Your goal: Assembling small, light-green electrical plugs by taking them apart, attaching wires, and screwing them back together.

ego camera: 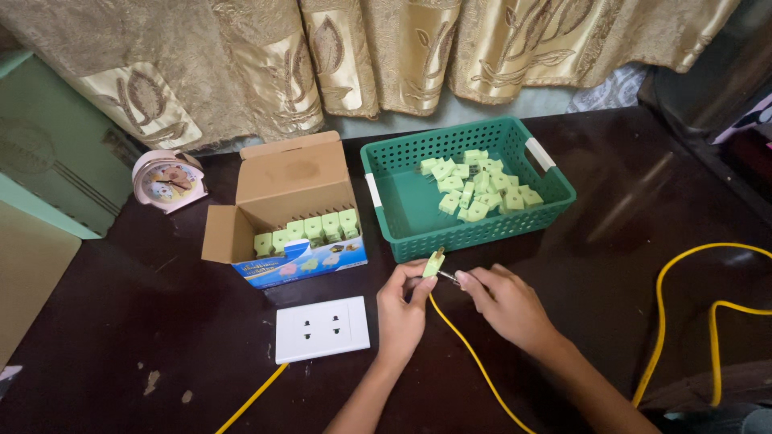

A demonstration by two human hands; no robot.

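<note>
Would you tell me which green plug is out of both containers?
The plug pinched in the left hand; the others sit in the basket or box.

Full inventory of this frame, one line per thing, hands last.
green plug: one, pale green, held in front of the basket
yellow cable: one, yellow, runs from the plug toward the near edge; more loops at right
basket: one, dark green with white handles, centre back, holds a heap of pale green plugs
cardboard box: one, brown with blue front, open, a row of pale green plugs inside
wall socket plate: one, white, flat on the table
alarm clock: one, pink, back left
curtain: beige-gold, behind
table: dark brown
left hand: holds the plug
right hand: fingers pinch the metal part by the plug
</note>
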